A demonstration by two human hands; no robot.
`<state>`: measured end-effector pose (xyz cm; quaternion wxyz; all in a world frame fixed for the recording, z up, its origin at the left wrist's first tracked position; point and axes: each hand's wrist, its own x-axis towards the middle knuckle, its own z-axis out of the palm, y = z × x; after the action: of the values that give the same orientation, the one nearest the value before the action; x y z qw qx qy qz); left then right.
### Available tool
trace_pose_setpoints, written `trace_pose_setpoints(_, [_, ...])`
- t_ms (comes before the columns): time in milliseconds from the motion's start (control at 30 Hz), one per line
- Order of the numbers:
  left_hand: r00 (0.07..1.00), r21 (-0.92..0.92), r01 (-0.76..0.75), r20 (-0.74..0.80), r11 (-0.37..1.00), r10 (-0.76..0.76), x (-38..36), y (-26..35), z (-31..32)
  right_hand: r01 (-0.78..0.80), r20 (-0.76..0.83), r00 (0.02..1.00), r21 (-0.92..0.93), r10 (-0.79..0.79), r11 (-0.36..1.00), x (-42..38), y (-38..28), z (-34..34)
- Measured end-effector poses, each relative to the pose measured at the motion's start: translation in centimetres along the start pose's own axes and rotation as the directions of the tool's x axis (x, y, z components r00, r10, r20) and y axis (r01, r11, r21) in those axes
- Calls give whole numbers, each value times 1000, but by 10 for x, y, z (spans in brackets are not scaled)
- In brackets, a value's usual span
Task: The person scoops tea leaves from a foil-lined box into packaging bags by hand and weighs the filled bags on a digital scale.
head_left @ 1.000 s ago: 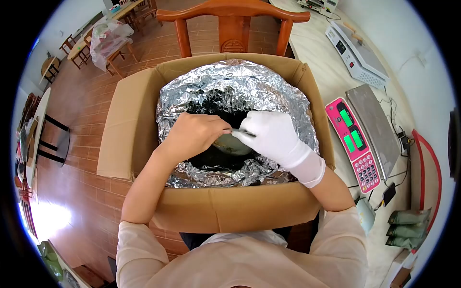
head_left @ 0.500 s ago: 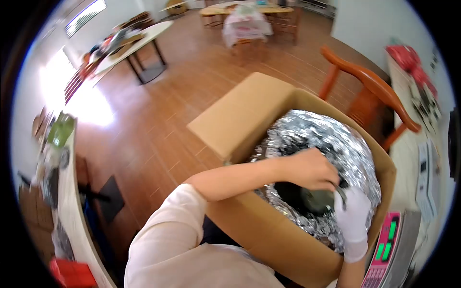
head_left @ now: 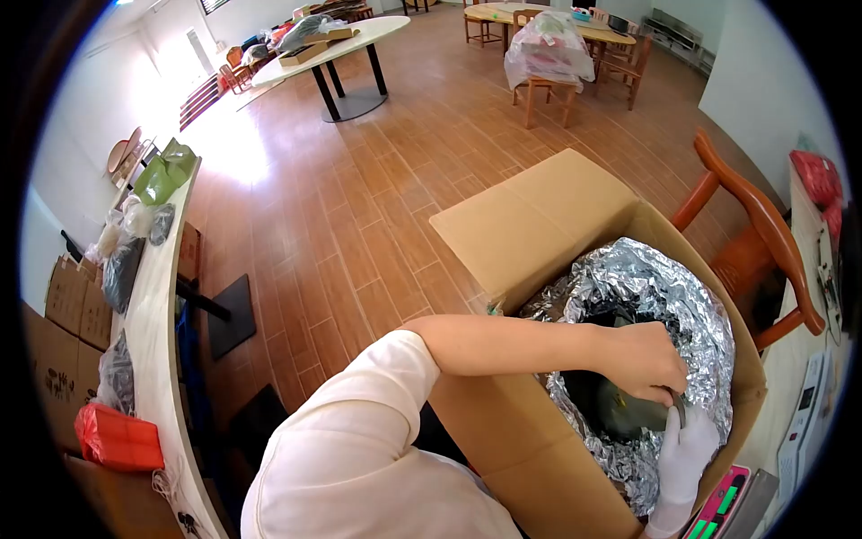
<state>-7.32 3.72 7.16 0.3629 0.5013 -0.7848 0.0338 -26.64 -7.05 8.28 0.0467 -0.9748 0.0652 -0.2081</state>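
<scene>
My bare left hand [head_left: 643, 357] reaches across an open cardboard box [head_left: 525, 431], its fingers closed in a pinch on a small dark curved strip [head_left: 679, 410]. My right hand [head_left: 690, 447], in a white glove, grips the lower part of the same strip, close beside the left fingertips. Crumpled silver foil [head_left: 696, 310] lines the box like a thick ring around a dark hollow. Inside the hollow, below my left hand, shows a smooth grey-green rounded surface [head_left: 626, 415], partly hidden by the hand and forearm.
One box flap [head_left: 539, 211] is folded outward. A wooden chair [head_left: 763, 242] stands behind the box. Right of it is a counter with a pink-edged scale [head_left: 725, 503] and a white device [head_left: 802, 422]. A long table [head_left: 162, 314] with bags and a red bag [head_left: 119, 440] runs along the left.
My view has tilted up and turned left, so the box appears lower and further right. Both hands stay together at the strip over the foil.
</scene>
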Motion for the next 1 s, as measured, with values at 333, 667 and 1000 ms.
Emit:
trace_pose_setpoints(333, [996,55,88,-24,995,-87,1,-10,-20,-218,-78,970,134,230,967,3,6,-12])
trace_pose_setpoints(667, [997,79,52,-65,996,-47,1,-4,-13,-182,-131,954,462,270,868,12,-1,-9])
trace_pose_setpoints(1000, [999,31,30,-28,999,-29,5,5,-3,-138,-143,967,398,210,907,6,-8,-1])
